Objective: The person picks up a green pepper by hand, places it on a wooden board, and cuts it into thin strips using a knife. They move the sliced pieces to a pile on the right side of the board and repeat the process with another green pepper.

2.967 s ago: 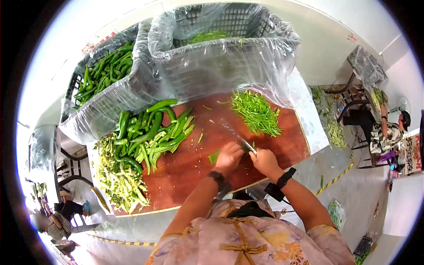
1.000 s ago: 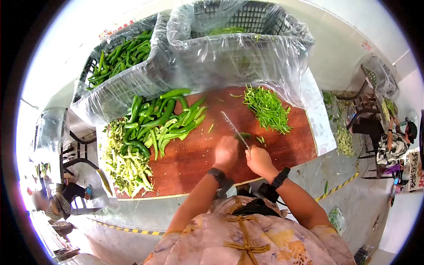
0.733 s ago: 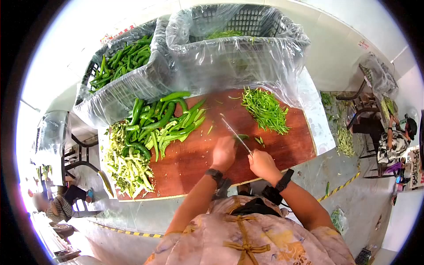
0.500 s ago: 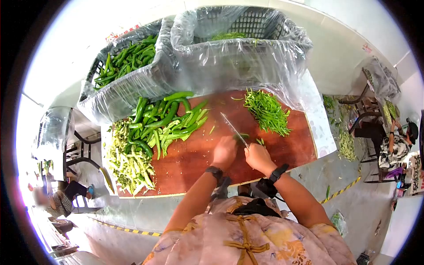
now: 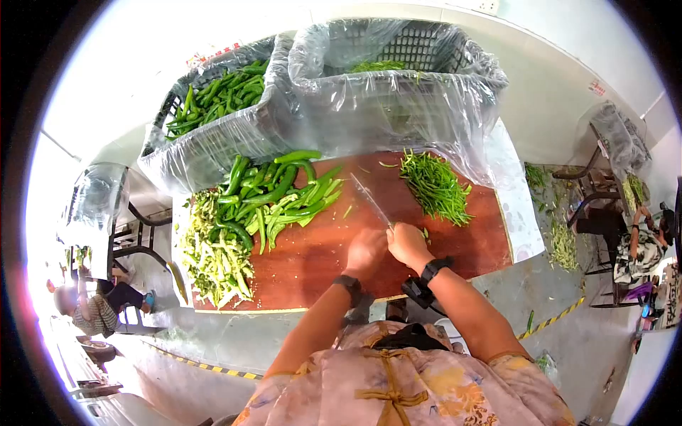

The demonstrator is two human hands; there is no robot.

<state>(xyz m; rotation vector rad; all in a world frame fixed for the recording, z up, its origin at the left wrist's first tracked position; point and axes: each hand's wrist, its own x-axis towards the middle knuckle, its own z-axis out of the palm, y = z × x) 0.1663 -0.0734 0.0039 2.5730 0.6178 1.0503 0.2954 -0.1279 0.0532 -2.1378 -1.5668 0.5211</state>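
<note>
My right hand (image 5: 408, 245) grips the handle of a knife (image 5: 371, 199), whose blade points up and to the left over the reddish-brown board (image 5: 320, 273). Close beside it, my left hand (image 5: 367, 250) is blurred, its fingers near the handle end; what it may hold is hidden. Whole green peppers (image 5: 273, 188) and split pepper halves (image 5: 298, 213) lie left of the knife. A heap of pale pepper cores (image 5: 213, 263) covers the board's left end. Thin green pepper shreds (image 5: 435, 186) form a pile to the right of the blade.
Behind the board stand a plastic-lined crate (image 5: 398, 106) with some green shreds and another crate (image 5: 213, 131) full of green peppers. A seated person (image 5: 96, 312) is at the far left, another person (image 5: 636, 245) at the far right. Scraps (image 5: 563, 241) lie on the floor.
The knife and my right hand have shifted slightly left and up in view. My left hand remains beside them. The whole scene has moved a little with the camera.
</note>
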